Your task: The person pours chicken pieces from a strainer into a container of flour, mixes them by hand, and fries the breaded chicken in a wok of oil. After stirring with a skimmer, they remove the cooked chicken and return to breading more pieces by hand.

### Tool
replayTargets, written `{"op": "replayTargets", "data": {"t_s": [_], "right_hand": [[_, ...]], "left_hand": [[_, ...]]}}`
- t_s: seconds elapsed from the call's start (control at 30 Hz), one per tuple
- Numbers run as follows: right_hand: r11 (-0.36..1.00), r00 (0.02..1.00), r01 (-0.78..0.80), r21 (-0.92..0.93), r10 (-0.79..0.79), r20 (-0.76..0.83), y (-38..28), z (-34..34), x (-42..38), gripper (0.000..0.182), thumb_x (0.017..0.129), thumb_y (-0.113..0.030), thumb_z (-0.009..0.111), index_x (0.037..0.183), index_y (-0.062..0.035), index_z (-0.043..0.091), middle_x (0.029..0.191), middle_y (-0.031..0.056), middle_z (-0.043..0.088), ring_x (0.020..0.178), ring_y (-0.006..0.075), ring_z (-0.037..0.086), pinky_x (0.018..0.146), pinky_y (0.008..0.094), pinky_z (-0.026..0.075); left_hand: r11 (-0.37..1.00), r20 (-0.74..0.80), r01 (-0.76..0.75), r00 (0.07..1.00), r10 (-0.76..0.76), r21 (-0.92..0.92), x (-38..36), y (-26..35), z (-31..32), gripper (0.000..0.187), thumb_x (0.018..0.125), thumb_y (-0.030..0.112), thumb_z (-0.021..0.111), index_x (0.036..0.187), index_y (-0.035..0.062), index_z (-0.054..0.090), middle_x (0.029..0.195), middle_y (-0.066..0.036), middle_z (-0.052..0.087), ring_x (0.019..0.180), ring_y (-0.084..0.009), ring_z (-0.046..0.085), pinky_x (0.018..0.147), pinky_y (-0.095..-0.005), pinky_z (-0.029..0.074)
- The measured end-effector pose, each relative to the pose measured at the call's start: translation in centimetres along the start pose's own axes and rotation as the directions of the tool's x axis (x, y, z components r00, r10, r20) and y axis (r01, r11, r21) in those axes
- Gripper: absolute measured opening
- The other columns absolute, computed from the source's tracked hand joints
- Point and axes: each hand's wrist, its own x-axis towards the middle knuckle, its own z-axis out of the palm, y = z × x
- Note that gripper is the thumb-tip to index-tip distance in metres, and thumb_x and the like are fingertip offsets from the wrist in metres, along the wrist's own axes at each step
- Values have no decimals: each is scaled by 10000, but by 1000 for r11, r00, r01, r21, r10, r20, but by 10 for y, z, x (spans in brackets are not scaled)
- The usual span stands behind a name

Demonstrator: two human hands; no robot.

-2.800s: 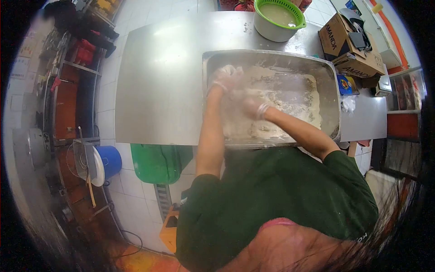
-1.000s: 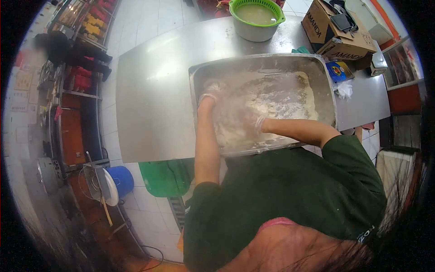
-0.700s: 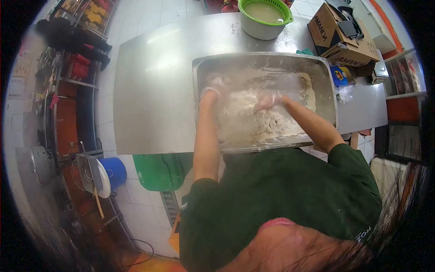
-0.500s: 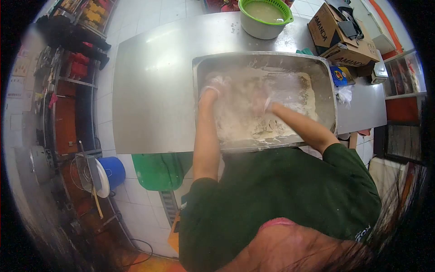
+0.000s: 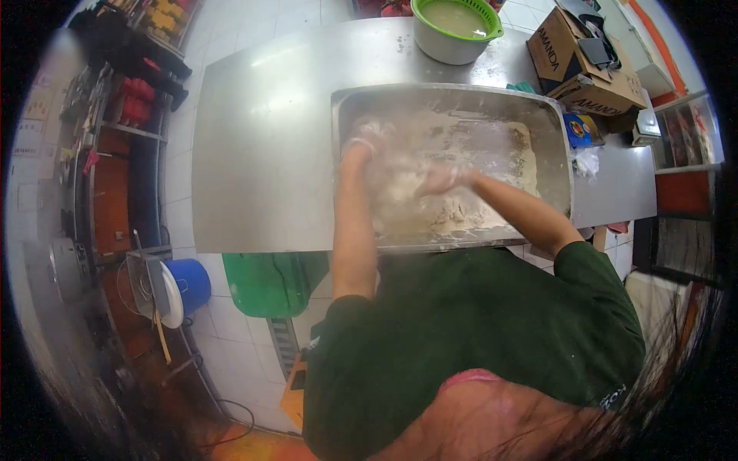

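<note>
A large rectangular metal pan on the steel table holds a layer of pale flour, with lumpy coated pieces near its front edge. Both hands wear clear plastic gloves and are inside the pan. My left hand is at the pan's left side, its fingers smeared by motion and floury haze. My right hand reaches toward the pan's middle, close to a blurred floury mass. Whether either hand grips anything is lost in the blur and dust.
A white tub with a green strainer holds cloudy liquid behind the pan. Cardboard boxes and a plastic bag are at the right. A green bin and a blue bucket stand on the floor. A person in dark clothes is at the far left.
My right hand has moved left and slightly up toward the middle of the pan. My left hand stays near the left wall. Floury haze now hangs thicker between the hands.
</note>
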Motion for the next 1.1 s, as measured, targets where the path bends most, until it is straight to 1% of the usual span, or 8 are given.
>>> {"op": "replayTargets", "data": {"t_s": [0.1,0.3,0.37,0.47,0.57,0.8,0.93,1.1], "right_hand": [[907,948,-319,274,299,114,71,-32,7,774,743,-261,691,1392,-174,278,1398,154,331,1238,308,401,1016,416,395],[782,943,-303,-545,162,-292,18,-37,-80,765,801,-584,491,1410,-195,240,1479,106,172,1348,288,210,1101,489,199],[215,964,-102,-971,262,-43,32,-23,-104,808,783,-630,484,1406,-173,248,1491,77,155,1374,269,129,1119,502,77],[-325,985,-58,-944,135,-107,96,14,-67,774,828,-634,402,1421,-172,217,1497,70,137,1385,262,75,1122,480,-28],[-195,947,131,-972,314,64,23,17,-47,701,870,-600,348,1416,-174,238,1482,70,189,1371,280,151,1110,526,104],[616,903,190,-764,-416,-111,98,63,39,498,862,-340,515,1331,-230,389,1309,113,442,1078,319,533,919,437,458],[341,929,236,-910,-355,108,116,63,45,545,786,-284,612,1292,-208,422,1257,117,486,1017,323,551,881,391,476],[986,994,8,-169,11,113,-19,-2,10,498,716,-256,661,1183,-153,523,1050,111,591,918,235,571,790,367,485]], "left_hand": [[999,-28,9,1000,-11,-53,1,1,1,697,856,587,366,1329,77,409,1391,-148,374,1286,-298,346,1054,-349,285],[998,-45,-40,998,38,-44,4,-7,8,680,869,565,340,1335,73,396,1392,-166,361,1284,-310,348,1055,-361,282],[998,-56,-43,998,41,-48,4,-5,6,672,857,576,368,1327,100,416,1392,-142,374,1287,-294,346,1054,-350,285],[998,-37,-17,999,15,-55,-4,1,1,660,860,567,370,1333,109,412,1400,-130,366,1289,-293,342,1057,-350,281],[997,-60,-35,998,31,-69,3,-4,4,645,864,557,374,1328,110,418,1402,-123,364,1290,-292,340,1058,-349,280],[994,-3,-100,995,100,45,-6,3,-6,643,869,546,378,1321,89,424,1394,-126,375,1287,-288,345,1055,-341,284],[998,-24,-61,998,61,5,1,-3,-4,654,869,548,379,1320,77,422,1394,-126,376,1281,-292,353,1053,-346,286],[1000,-47,1,999,0,6,-16,8,-15,642,866,551,381,1307,88,439,1382,-131,391,1271,-291,366,1047,-351,295]]}}
